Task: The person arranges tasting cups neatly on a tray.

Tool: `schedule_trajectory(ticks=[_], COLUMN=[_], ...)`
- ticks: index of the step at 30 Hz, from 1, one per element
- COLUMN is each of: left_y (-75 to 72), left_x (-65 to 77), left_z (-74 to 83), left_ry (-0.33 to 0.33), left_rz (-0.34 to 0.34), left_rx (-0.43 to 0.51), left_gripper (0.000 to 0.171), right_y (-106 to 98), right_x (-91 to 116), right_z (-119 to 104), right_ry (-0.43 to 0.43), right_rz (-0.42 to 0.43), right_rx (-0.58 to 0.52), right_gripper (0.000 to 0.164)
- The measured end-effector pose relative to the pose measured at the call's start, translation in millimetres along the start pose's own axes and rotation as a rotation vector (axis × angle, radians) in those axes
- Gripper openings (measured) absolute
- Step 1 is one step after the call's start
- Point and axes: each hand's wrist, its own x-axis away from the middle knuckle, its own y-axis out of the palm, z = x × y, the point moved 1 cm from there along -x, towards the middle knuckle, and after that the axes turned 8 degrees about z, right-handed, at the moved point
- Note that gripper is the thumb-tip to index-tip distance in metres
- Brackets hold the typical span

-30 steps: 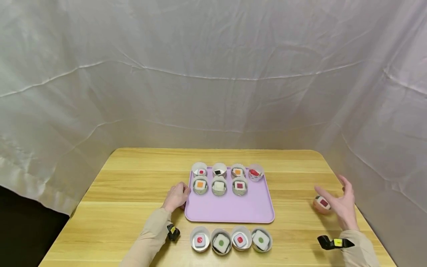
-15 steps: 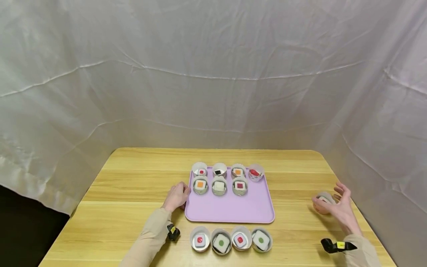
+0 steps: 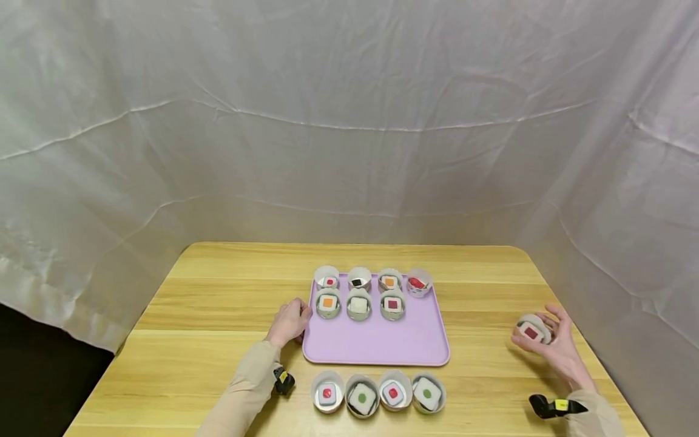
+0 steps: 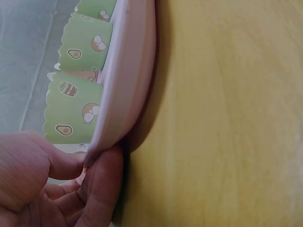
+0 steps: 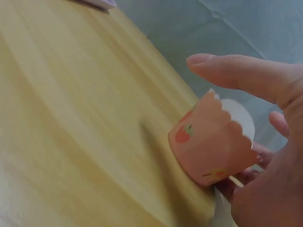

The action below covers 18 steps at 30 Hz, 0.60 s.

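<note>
presumably for steadiness, the purple tray [image 3: 377, 343] is pinched at its edge by the left hand [image 3: 287, 321]; inside the right hand [image 3: 560, 352], the pink cup [image 5: 206, 142] is cradled in curled fingers, likely against crushing.

The left hand [image 3: 287, 321] pinches the tray's left edge, thumb [image 4: 71, 163] on top and fingers [image 4: 105, 184] folded beneath the tray [image 3: 377, 343]; the left forearm [image 3: 237, 385] slants in from the tray's near left. Well to the tray's right, the right hand [image 3: 561, 354] has its thumb [image 5: 241, 73] stretched out and fingers curved, the right forearm [image 3: 592, 417] reaching in from the near right.
</note>
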Motion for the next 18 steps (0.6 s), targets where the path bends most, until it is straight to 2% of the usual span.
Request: schedule_trajectory(ticks=[7,18], left_y=[-0.1,0.9], left_x=[-0.1,-1.1], left_z=[0.1,-1.2], left_ry=[0.000,0.004], left_rz=[-0.003,0.002], left_rx=[0.005,-0.007], left_gripper=[0.017,0.017], right_y=[1.2,2.0], right_x=[1.0,3.5], right_z=[7.2,17.3], right_ry=[-0.027,-0.102], right_rz=[-0.022,0.021], right_rx=[0.035,0.008], right_gripper=[0.102,0.099])
